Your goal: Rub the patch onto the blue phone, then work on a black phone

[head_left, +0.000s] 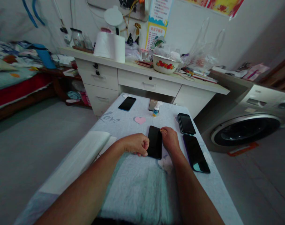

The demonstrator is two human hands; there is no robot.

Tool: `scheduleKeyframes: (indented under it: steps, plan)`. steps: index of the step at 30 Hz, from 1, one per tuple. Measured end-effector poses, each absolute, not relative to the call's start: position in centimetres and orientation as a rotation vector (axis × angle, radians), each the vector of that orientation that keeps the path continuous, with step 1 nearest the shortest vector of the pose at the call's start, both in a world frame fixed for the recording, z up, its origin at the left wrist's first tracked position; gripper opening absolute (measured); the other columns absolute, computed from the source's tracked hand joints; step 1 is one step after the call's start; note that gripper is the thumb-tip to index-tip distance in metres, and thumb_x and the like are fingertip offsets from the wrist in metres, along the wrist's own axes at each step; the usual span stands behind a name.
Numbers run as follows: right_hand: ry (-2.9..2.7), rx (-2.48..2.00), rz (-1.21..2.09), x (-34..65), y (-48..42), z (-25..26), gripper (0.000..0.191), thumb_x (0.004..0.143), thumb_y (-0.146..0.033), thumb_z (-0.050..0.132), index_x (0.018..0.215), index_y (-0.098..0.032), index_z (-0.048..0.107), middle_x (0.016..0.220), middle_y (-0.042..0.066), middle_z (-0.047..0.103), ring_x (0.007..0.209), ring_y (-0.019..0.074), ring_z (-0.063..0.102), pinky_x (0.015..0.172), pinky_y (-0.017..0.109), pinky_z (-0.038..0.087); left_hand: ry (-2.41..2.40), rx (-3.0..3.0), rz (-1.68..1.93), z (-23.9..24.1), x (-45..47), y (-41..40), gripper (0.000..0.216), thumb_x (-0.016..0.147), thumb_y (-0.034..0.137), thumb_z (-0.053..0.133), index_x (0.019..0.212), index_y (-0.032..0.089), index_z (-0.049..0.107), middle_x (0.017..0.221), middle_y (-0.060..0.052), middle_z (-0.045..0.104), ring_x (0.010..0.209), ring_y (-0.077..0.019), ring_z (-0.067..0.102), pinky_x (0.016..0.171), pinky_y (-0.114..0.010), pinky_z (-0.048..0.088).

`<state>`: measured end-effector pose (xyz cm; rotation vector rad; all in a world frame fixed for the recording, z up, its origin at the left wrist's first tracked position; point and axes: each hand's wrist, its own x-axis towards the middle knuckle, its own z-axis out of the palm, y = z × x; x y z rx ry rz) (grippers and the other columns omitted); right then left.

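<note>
A black smartphone (155, 142), dark screen up, is between my two hands over the cloth-covered table. My left hand (138, 145) is closed at its lower left edge, with thumb and curled fingers pinching there. At the upper right edge my right hand (169, 138) is also closed, fingertips against the phone's side. Whether the phone rests flat or is slightly lifted I cannot tell. Beyond it stands a small white spray bottle (156, 110) with a blue and yellow label, in front of a gold-coloured phone (152, 104).
To the right lie a large dark phone (196, 153) and stacked dark devices (187, 123). Another phone (127, 103) lies far left, and white paper (86, 156) near my left forearm. A white desk (147, 82) stands behind; a washing machine (245, 118) is at right.
</note>
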<state>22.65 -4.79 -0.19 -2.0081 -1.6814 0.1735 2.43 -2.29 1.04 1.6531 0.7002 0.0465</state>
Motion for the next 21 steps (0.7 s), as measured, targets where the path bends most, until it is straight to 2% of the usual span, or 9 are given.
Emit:
scheduleKeyframes:
  steps: [16,21]
  plan:
    - [-1.659,-1.944,0.196,22.92,-4.89,-0.43,0.026,0.085,-0.023,0.045,0.091,-0.017,0.07,0.092,0.006,0.07,0.086,0.0164,0.06,0.079,0.024,0.039,0.758,1.643,-0.008,1.12,2.18,-2.16,0.017,0.059,0.022,0.066,0.065,0.018,0.051,0.053,0.004,0.06,0.046,-0.0103,0.055,0.042,-0.018,0.034]
    - [-1.667,-1.841,0.27,22.46,-5.12,0.19,0.024,0.084,-0.026,0.048,0.091,-0.017,0.069,0.09,0.005,0.068,0.085,0.0162,0.06,0.078,0.024,0.041,0.775,1.642,0.152,0.99,2.51,-2.11,0.015,0.065,0.025,0.063,0.068,0.017,0.05,0.055,0.002,0.062,0.043,-0.0091,0.052,0.04,-0.018,0.032]
